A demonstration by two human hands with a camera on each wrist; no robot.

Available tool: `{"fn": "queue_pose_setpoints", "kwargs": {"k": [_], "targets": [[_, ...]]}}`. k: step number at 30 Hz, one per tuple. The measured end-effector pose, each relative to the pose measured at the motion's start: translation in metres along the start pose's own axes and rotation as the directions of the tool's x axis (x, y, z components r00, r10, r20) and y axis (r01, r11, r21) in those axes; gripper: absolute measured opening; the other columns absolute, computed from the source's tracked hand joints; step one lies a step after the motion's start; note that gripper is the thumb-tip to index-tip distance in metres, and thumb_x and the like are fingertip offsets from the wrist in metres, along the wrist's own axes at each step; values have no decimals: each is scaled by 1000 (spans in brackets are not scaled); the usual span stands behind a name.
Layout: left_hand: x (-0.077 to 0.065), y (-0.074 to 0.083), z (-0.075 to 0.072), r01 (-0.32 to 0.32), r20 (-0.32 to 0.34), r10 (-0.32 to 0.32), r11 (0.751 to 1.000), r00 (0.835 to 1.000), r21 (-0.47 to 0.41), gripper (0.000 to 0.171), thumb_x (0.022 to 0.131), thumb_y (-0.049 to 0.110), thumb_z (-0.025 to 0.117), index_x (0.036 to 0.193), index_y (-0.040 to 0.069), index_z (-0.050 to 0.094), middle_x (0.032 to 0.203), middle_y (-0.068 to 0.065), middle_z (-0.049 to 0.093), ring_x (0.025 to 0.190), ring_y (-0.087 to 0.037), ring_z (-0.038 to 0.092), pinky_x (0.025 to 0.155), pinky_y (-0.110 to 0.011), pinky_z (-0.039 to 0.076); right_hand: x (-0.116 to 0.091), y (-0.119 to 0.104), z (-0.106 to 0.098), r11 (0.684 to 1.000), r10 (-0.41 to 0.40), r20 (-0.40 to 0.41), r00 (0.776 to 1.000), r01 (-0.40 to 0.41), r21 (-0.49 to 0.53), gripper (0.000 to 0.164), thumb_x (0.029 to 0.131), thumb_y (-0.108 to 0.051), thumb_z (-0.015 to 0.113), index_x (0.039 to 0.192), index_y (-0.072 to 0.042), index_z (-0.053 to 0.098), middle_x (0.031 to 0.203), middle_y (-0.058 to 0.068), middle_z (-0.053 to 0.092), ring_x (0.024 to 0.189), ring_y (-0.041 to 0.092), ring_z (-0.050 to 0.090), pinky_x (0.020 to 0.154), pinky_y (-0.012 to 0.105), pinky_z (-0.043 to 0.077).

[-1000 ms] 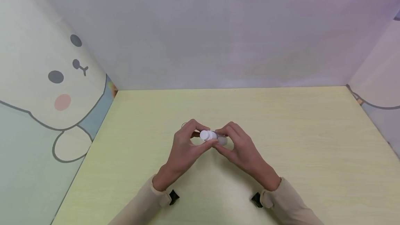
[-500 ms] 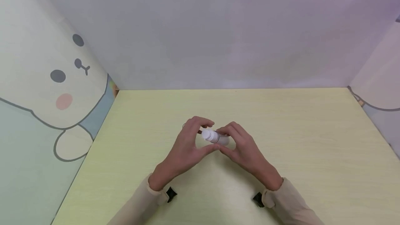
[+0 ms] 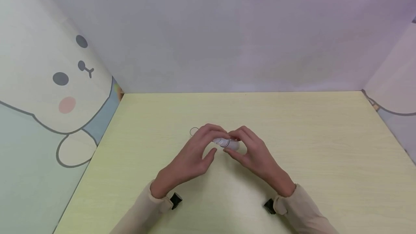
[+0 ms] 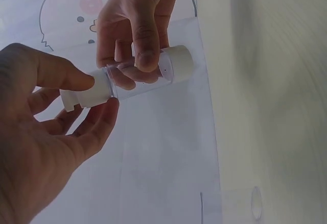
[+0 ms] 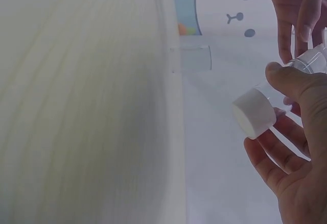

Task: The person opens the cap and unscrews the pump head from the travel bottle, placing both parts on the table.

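My right hand [image 3: 255,154] grips a small bottle [image 3: 233,144] by its body, low over the table. The body is see-through, with a white base [image 5: 254,114] at the lower end. Around the white top [image 4: 87,92] at the other end are the curled thumb and fingers of my left hand [image 3: 190,156]. In the head view the left fingers partly cover the top, and the left thumb lies a little off it. The bottle is tilted, its top toward my left. A clear cylindrical cap [image 4: 230,207] is just beyond the left hand.
The pale wooden tabletop [image 3: 308,147] runs out to a grey back wall [image 3: 240,35]. A panel with a cartoon animal [image 3: 65,82] rises at the left edge, another panel [image 3: 396,71] at the right. Black wrist devices [image 3: 176,200] show under both cuffs.
My left hand has turned over the bottle's top: its fingers now reach across it and its thumb has drawn back. The right hand keeps its grip, almost unmoved. More of the clear cap shows.
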State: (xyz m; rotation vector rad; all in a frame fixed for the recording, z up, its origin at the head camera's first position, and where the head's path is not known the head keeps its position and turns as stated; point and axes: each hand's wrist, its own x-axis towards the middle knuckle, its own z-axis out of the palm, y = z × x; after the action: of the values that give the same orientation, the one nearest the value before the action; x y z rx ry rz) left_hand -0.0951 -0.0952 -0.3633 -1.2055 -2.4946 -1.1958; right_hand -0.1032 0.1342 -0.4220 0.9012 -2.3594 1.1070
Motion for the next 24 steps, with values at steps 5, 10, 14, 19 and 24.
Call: {"fn": "queue_pose_setpoints", "kwargs": {"k": [5,10,14,19,24], "targets": [[0,-1,-1,7,-19,-7,1000,1000,-9,48,89,-19,60,125,13,66,131,1,58,122,-14,59,102,-28,54,0,-1,-1,1000,-4,0,1000,4,11,46,79,-8,91,116,-13,66,110,-2,65,101,14,64,82,37,60],[0,-2,-3,21,-35,-21,1000,999,-3,38,93,-11,67,121,13,67,127,2,60,116,-12,61,99,-26,55,0,-2,-2,1000,-9,0,1000,9,16,46,79,-8,91,117,-13,67,111,-1,66,102,15,64,84,38,61],[0,-3,-4,36,-41,-36,999,999,-6,33,93,-3,74,120,15,68,124,4,61,111,-9,61,96,-27,55,1,-2,-3,1000,-12,3,1000,12,10,45,78,-9,92,117,-13,68,111,-2,66,101,15,64,84,37,60],[0,-4,-5,45,-44,-47,998,998,-43,30,92,1,77,117,15,68,121,4,61,107,-9,61,92,-29,57,1,-3,-3,1000,-10,9,1000,10,7,44,79,-11,92,116,-13,68,111,-3,66,102,14,64,86,33,60],[1,-5,-6,55,-58,-58,998,997,-42,30,90,6,82,115,16,67,116,5,62,103,-7,61,89,-33,60,1,-3,-4,1000,-7,16,1000,7,2,45,79,-11,92,117,-13,68,111,-2,66,103,13,64,87,32,60]]}}
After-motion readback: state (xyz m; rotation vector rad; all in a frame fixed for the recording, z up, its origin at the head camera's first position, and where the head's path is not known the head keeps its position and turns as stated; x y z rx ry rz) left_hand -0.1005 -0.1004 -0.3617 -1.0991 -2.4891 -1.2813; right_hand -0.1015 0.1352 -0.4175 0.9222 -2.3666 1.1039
